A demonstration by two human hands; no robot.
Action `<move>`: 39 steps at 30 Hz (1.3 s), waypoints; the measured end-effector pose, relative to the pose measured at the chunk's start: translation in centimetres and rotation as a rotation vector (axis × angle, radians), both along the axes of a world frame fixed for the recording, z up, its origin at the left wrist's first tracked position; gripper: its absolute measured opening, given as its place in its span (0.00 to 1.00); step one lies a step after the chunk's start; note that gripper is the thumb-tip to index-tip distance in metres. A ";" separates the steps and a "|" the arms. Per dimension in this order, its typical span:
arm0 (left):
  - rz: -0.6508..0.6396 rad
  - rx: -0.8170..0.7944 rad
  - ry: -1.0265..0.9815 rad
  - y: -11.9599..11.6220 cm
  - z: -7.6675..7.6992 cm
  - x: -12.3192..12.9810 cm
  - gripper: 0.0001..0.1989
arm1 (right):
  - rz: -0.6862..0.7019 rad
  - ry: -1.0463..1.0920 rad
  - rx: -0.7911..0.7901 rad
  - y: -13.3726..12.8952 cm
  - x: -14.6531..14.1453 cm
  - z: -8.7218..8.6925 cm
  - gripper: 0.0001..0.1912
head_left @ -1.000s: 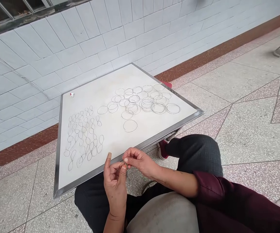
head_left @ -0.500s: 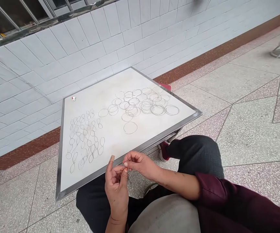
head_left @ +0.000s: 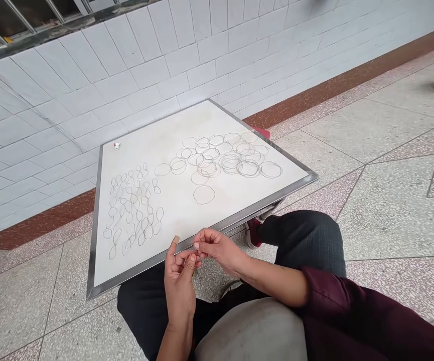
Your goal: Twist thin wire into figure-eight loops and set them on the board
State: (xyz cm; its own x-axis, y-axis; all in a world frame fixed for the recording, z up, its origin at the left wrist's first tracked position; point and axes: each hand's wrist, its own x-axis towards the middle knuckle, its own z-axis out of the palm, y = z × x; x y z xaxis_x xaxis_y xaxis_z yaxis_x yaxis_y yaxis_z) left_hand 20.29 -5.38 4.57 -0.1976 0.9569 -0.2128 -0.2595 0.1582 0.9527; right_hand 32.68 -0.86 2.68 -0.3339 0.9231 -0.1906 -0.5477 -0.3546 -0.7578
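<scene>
Square white-topped board point(head_left: 179, 220) with a steel edge, sitting tilted in view, carrying thin dark elastic loops. Right half: a dense cluster of round loops point(head_left: 232, 163), many overlapping and touching, with one single round loop point(head_left: 203, 194) lying apart just below. Left half: a group of loops twisted into figure-eights point(head_left: 134, 205), packed close together. Small white-and-red item point(head_left: 116, 146) near the far left corner.

The head-worn camera looks forward and down, close over a white board point(head_left: 186, 215) toward a tiled wall point(head_left: 89, 65).
</scene>
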 end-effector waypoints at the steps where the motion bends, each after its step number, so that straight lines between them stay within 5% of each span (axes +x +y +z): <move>1: -0.001 -0.019 -0.034 0.0 0.0 -0.1 0.36 | 0.000 -0.009 -0.007 0.1 0.1 -0.1 0.17; 10: 0.021 -0.097 -0.117 -0.1 0.4 -0.5 0.31 | 0.007 -0.006 -0.029 -0.2 0.4 -0.3 0.17; 28: 0.076 -0.073 0.100 -0.6 1.0 -0.5 0.28 | 0.082 0.002 -0.002 -0.5 0.4 -0.2 0.17; 39: 0.119 -0.146 0.040 0.3 0.5 -0.9 0.23 | 0.023 -0.173 0.045 1.3 0.9 -0.6 0.17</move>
State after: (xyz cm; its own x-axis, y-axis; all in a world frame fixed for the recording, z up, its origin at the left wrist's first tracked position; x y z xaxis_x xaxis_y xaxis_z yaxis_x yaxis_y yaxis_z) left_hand 19.38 -5.11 5.11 -0.3189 0.8856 -0.3376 -0.2468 0.2663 0.9318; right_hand 33.59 0.44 2.06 -0.3211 0.9243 -0.2062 -0.3995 -0.3296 -0.8554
